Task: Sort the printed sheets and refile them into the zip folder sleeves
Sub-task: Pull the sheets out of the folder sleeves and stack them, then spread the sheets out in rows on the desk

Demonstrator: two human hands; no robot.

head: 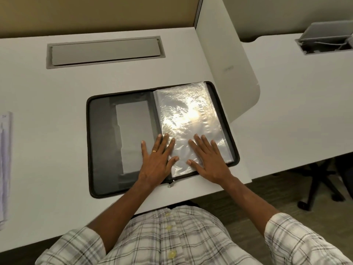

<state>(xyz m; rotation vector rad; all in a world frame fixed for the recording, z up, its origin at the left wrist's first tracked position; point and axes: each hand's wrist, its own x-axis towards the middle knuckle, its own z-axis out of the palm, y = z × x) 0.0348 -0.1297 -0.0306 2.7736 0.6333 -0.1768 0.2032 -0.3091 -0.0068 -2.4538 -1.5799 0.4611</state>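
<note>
A black zip folder [99,134] lies open on the white desk [47,92]. Its right half holds a stack of clear plastic sleeves [187,111] that glare under the light; the top sleeve looks empty. The left half shows a dark inner cover with a grey pocket panel [133,127]. My left hand [157,157] lies flat with fingers spread across the folder's spine, fingertips on the sleeves' left edge. My right hand [207,159] lies flat on the lower part of the top sleeve. A stack of printed sheets [4,165] sits at the desk's far left edge, partly cut off.
A grey cable hatch [105,52] is set into the desk behind the folder. A white divider panel [229,64] rises just right of the folder. Beyond it lies a second desk with an open cable box [324,41]. An office chair base [321,186] stands below.
</note>
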